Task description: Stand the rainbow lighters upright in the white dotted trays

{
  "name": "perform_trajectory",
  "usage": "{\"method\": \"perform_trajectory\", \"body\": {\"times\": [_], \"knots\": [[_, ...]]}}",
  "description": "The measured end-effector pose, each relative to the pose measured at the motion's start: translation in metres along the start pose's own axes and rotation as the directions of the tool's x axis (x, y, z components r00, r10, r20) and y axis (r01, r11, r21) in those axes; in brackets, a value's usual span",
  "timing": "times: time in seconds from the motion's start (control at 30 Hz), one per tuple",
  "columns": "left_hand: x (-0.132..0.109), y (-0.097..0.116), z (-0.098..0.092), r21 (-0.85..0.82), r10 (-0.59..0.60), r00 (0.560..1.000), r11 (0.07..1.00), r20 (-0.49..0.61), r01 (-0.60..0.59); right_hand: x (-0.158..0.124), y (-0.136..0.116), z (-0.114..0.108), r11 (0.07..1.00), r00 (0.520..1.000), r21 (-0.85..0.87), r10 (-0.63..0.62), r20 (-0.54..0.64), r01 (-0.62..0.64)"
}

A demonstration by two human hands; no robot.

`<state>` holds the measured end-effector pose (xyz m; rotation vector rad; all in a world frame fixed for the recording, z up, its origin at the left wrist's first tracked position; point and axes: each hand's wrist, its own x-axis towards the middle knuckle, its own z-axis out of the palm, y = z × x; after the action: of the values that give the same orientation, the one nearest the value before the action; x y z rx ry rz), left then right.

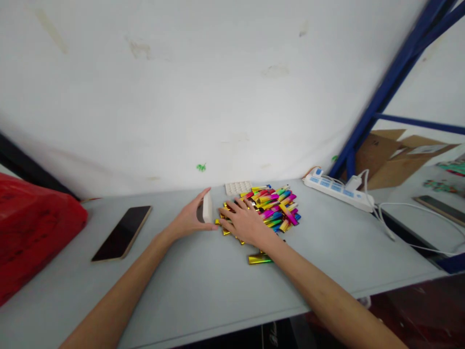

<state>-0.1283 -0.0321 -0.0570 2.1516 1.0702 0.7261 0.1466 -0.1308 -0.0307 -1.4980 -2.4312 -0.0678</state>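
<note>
My left hand (191, 215) grips a white rectangular block or tray (207, 208) stood on edge, with the thumb at its near end and the fingers at its far end. Beside it lies a pile of small, shiny, metallic-coloured sticks (278, 208) in yellow, pink, blue and green; their exact kind is not clear. Spread fingers of my right hand (247, 223) rest on the left part of this pile and hide some of it. One loose yellow-green stick (259, 259) lies nearer the front, partly behind my right forearm. A white tray with a grid of holes (238, 187) sits behind the pile.
A dark-screened phone (122, 233) lies on the grey table (203, 286), left of my hands. Further left is a red bag (36, 228). A white power strip (337, 189) with cables sits at the back right, by a blue metal frame (385, 92) and cardboard boxes (385, 157).
</note>
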Motion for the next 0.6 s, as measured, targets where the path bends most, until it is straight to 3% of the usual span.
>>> {"method": "perform_trajectory", "body": {"times": [0.1, 0.2, 0.3, 0.37, 0.47, 0.6], "knots": [[0.003, -0.02, -0.012, 0.121, -0.053, 0.987, 0.99, -0.155, 0.073, -0.001, 0.001, -0.001, 1.0, 1.0, 0.002, 0.001, 0.02, -0.001], [0.005, -0.04, -0.02, 0.271, -0.086, 0.924, 0.942, -0.372, 0.196, -0.001, 0.002, 0.0, 1.0, 1.0, 0.0, 0.013, 0.011, -0.013], [0.002, -0.052, -0.02, 0.362, -0.173, 0.858, 0.853, -0.483, 0.376, -0.001, 0.003, 0.003, 1.0, 1.0, 0.004, 0.014, 0.006, -0.014], [0.0, -0.054, -0.016, 0.454, -0.232, 0.856, 0.767, -0.461, 0.453, 0.0, 0.004, 0.005, 1.0, 1.0, 0.007, 0.011, 0.004, -0.011], [-0.002, -0.052, -0.013, 0.587, -0.275, 0.891, 0.676, -0.361, 0.446, 0.001, 0.003, 0.007, 1.0, 1.0, 0.007, 0.013, -0.007, -0.012], [-0.004, -0.051, -0.017, 0.647, -0.257, 0.922, 0.658, -0.289, 0.386, 0.001, 0.002, 0.008, 1.0, 1.0, 0.003, 0.02, -0.016, -0.02]]}}
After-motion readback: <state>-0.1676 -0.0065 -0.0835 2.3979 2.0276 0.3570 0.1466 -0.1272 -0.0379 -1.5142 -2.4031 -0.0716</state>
